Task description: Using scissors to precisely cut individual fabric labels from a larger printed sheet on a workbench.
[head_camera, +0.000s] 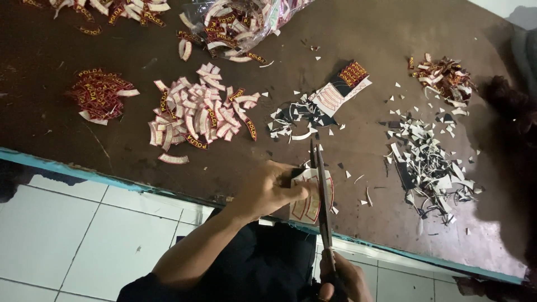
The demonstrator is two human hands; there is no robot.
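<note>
My left hand (272,187) pinches a small white sheet of curved red-and-gold patches (309,202) at the near edge of the brown table (363,33). My right hand (341,279), low in the view, grips a pair of scissors (323,196). The long blades point away from me and run across the sheet, nearly closed. A second strip of uncut patches (341,86) lies further back on the table.
A pile of cut patches (196,112) lies at centre left, a smaller red heap (98,92) further left, and a clear bag of patches (235,22) at the back. White and dark offcuts (430,162) are scattered at right. White floor tiles (72,235) lie below the table's blue edge.
</note>
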